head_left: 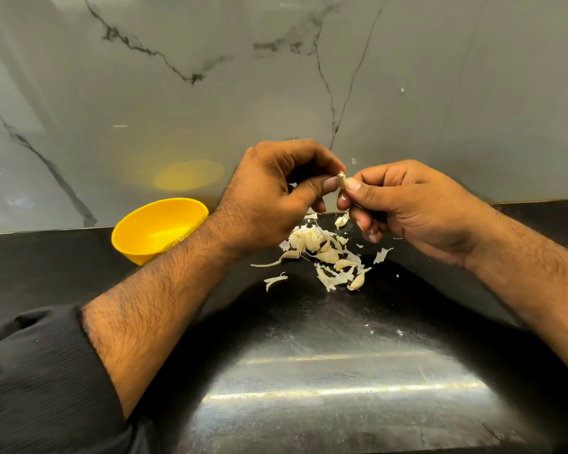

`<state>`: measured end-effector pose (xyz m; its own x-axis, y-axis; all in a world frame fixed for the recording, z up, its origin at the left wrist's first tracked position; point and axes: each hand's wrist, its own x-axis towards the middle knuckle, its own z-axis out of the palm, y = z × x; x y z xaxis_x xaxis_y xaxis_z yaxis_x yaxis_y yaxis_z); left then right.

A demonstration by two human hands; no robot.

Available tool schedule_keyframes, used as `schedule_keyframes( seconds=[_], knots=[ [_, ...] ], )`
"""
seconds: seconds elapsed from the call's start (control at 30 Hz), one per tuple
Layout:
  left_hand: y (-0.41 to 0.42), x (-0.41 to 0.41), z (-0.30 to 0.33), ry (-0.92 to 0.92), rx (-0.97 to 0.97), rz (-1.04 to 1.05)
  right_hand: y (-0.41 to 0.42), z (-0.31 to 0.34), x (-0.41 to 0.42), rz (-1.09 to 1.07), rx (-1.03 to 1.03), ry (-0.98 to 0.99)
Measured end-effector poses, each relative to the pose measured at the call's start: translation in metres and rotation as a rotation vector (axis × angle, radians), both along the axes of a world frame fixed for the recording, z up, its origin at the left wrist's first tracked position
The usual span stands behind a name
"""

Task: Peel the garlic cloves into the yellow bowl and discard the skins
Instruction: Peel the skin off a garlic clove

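My left hand [269, 198] and my right hand [404, 204] meet above the black counter [325, 371], both raised clear of its surface. Between them is one garlic clove [341, 182]: my left thumb and curled forefinger pinch it from the left, and my right thumb and forefinger pinch it from the right, so both hands grasp the same clove. Its pale tip shows just above my thumbs; the rest is hidden by my fingers. The remaining fingers of each hand are curled inward beneath the grip.

Directly below my hands, on the counter, lies a loose heap of garlic cloves and skins [325, 253], with stray flakes scattered around it, one to the left [275, 280] and one to the right [382, 254].

The yellow bowl [154, 229] stands on the counter to the left, near the marble wall [276, 77], partly behind my left forearm. I cannot tell whether it holds any cloves. My left arm wears a dark sleeve [43, 381] pushed up past the forearm.
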<state>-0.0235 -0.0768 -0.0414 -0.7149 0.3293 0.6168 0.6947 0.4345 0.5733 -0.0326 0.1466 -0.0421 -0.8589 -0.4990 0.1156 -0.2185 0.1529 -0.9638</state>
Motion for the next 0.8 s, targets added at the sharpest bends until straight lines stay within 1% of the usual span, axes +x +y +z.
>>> schedule_keyframes(
  seconds=[0.13, 0.23, 0.37, 0.43, 0.53, 0.8],
  knots=[
    [0.0, 0.0, 0.0, -0.012, -0.017, -0.001, -0.002, -0.002, -0.001, -0.114, 0.038, 0.078],
    [0.001, 0.0, -0.002, -0.041, -0.015, 0.012, -0.001, -0.003, -0.002, -0.213, 0.043, 0.197],
    [0.003, 0.0, -0.006, -0.139, 0.045, 0.02, 0.0, -0.001, 0.0, -0.261, 0.074, 0.372],
    [0.003, 0.0, -0.007, -0.182, 0.089, 0.012, 0.0, -0.001, 0.001, -0.269, 0.1, 0.421],
    [0.003, -0.001, -0.007, -0.2, 0.129, 0.005, -0.001, -0.002, 0.001, -0.279, 0.136, 0.458],
    [0.003, -0.005, -0.011, -0.127, 0.08, 0.011, -0.001, -0.003, -0.001, -0.26, 0.212, 0.489]
  ],
)
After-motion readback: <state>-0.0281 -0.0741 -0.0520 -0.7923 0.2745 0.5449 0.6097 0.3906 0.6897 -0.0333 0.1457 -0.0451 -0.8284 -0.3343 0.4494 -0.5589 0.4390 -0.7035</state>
